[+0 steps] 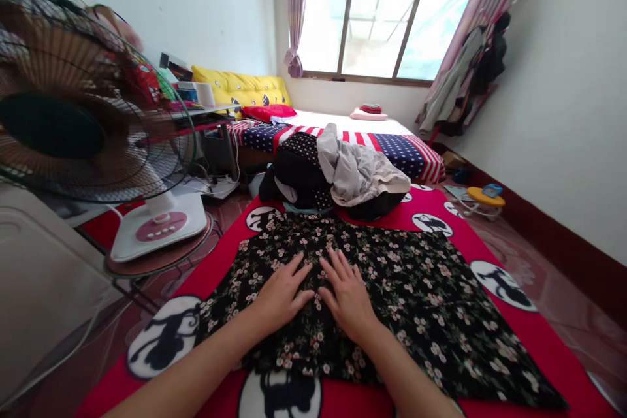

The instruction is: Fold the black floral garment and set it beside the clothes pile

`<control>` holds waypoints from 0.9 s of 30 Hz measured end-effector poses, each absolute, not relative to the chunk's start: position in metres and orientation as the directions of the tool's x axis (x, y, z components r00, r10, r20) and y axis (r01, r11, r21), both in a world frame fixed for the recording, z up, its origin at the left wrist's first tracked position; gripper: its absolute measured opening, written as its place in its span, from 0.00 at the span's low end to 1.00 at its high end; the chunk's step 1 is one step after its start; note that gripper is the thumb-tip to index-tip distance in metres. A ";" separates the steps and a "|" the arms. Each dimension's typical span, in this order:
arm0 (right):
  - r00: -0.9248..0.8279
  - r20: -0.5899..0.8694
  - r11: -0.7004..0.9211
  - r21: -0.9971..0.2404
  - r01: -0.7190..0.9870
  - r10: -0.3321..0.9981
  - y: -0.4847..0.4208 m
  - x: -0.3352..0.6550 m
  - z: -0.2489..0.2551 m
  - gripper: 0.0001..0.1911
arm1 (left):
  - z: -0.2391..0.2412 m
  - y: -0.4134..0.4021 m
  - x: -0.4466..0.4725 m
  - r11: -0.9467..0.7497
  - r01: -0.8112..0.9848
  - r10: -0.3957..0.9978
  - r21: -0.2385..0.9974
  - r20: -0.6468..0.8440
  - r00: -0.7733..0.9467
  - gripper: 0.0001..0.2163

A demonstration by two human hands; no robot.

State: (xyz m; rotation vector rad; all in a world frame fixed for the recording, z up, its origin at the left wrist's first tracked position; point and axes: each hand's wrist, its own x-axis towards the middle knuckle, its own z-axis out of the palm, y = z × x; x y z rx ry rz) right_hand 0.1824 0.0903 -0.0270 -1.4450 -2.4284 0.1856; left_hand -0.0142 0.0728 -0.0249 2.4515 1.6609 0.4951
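A black garment with a small flower print lies spread flat on a red blanket with black-and-white round figures. My left hand rests flat on the garment's middle, fingers stretched out. My right hand lies flat right beside it, fingers also stretched and slightly apart. Both palms press down on the cloth and hold nothing.
A pile of black, dotted and grey clothes sits at the blanket's far end. A running fan stands close at the left on a small round stand. Beyond are a bed, a cluttered desk, a window and hanging clothes.
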 end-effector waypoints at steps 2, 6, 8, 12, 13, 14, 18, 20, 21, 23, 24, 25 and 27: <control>-0.471 0.197 0.508 -0.235 0.829 0.860 0.091 0.182 -0.033 0.27 | -0.017 0.087 -0.017 -0.365 0.866 0.924 0.342 0.250 0.291 0.24; -0.463 0.208 0.502 -0.217 0.837 0.861 0.090 0.183 -0.041 0.27 | 0.003 0.135 -0.035 -0.336 0.857 0.917 0.391 0.342 0.204 0.20; -0.457 0.206 0.496 -0.214 0.842 0.865 0.089 0.184 -0.041 0.27 | 0.015 0.164 -0.047 -0.296 0.865 0.913 0.406 0.386 0.132 0.18; -0.430 0.193 0.465 -0.204 0.861 0.882 0.091 0.184 -0.041 0.31 | 0.035 0.193 -0.047 -0.247 0.876 0.908 0.414 0.416 0.060 0.14; -0.425 0.193 0.460 -0.204 0.864 0.884 0.092 0.184 -0.041 0.32 | 0.036 0.191 -0.040 -0.274 0.868 0.903 0.414 0.421 0.084 0.14; -0.421 0.194 0.457 -0.205 0.866 0.886 0.092 0.183 -0.042 0.33 | 0.034 0.184 -0.032 -0.326 0.850 0.896 0.414 0.421 0.140 0.14; -0.403 0.197 0.440 -0.212 0.872 0.894 0.090 0.182 -0.043 0.34 | 0.002 0.142 -0.004 -0.579 0.725 0.815 0.372 0.291 0.502 0.22; -0.381 0.204 0.421 -0.215 0.881 0.902 0.091 0.182 -0.044 0.33 | -0.017 0.127 -0.002 -0.591 0.746 0.806 0.306 0.186 0.562 0.27; -0.355 0.210 0.398 -0.218 0.891 0.911 0.091 0.183 -0.044 0.32 | -0.024 0.123 -0.003 -0.569 0.777 0.822 0.267 0.155 0.549 0.29; -0.268 0.218 0.316 -0.233 0.919 0.939 0.094 0.185 -0.044 0.29 | -0.032 0.120 -0.007 -0.515 0.833 0.857 0.203 0.135 0.497 0.30; -0.212 0.219 0.264 -0.246 0.933 0.952 0.095 0.185 -0.043 0.28 | -0.033 0.119 -0.008 -0.494 0.851 0.869 0.180 0.135 0.476 0.30; -0.157 0.226 0.215 -0.261 0.941 0.962 0.096 0.186 -0.042 0.27 | -0.032 0.118 -0.007 -0.476 0.865 0.878 0.161 0.134 0.459 0.29; -0.091 0.272 0.173 -0.295 0.940 0.958 0.094 0.185 -0.037 0.27 | -0.027 0.112 0.000 -0.447 0.885 0.892 0.133 0.147 0.429 0.27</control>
